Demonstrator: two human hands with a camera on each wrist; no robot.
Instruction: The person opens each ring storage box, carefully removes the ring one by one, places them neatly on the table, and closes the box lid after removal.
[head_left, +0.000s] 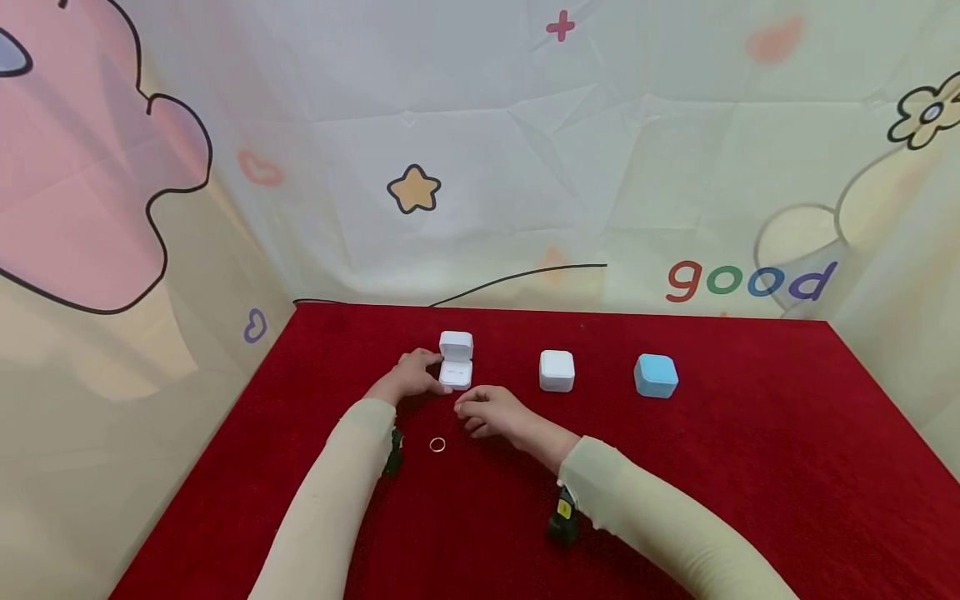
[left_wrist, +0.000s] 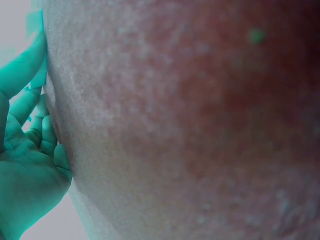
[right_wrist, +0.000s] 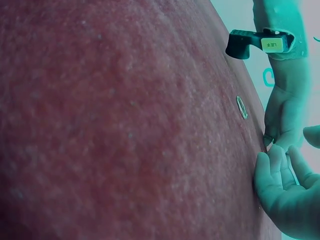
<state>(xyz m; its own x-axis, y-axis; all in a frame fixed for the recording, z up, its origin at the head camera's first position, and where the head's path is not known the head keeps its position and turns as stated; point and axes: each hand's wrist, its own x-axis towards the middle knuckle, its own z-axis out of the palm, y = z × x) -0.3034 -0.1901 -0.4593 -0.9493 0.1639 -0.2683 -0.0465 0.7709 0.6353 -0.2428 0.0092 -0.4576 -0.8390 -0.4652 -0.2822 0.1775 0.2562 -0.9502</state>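
A white ring box (head_left: pixel 456 375) stands on the red cloth with its lid up, showing a pale insert. My left hand (head_left: pixel 412 377) holds it at the left side, thumb at the front corner and fingers further back; the left wrist view shows part of the box (left_wrist: pixel 39 75) by the thumb. Just in front and to the right of the box, my right hand (head_left: pixel 491 412) hovers low over the cloth, fingers loosely bent with nothing in them. A thin gold-coloured ring (head_left: pixel 437 445) lies flat nearer to me, between the two forearms; the right wrist view also shows this ring (right_wrist: pixel 242 107).
To the right stand a closed white box (head_left: pixel 557 371) and a closed light blue box (head_left: pixel 656 376). Red cloth (head_left: pixel 712 467) covers the table. A printed curtain (head_left: pixel 487 192) hangs behind the table's far edge and along its sides.
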